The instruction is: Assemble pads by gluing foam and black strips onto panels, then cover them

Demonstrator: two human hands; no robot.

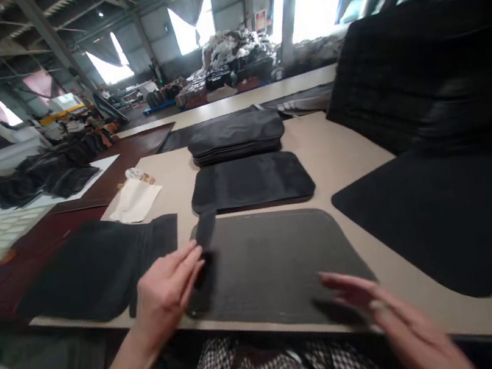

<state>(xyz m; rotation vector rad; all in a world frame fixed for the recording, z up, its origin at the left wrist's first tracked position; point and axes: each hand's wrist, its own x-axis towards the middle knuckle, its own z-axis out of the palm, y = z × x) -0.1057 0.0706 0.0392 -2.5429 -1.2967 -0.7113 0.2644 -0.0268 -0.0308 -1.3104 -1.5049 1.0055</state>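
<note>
Pinched in my left hand [168,285] is a dark strip of material [207,230], raised over the left edge of a dark grey panel with rounded corners [271,264]. That panel lies flat in front of me. My right hand [364,296] hovers at the panel's near right part, fingers stretched out and a little blurred, with nothing visible in them. More dark strips [155,241] lie at the left beside a larger dark sheet [88,273]. Just beyond the panel rests a similar black piece [252,180].
A stack of black pieces [236,136] stands farther back on the beige tabletop [323,142]. To the right are a big dark sheet [436,218] and a tall dark pile [423,71]. A cream cloth scrap [137,199] lies at the back left.
</note>
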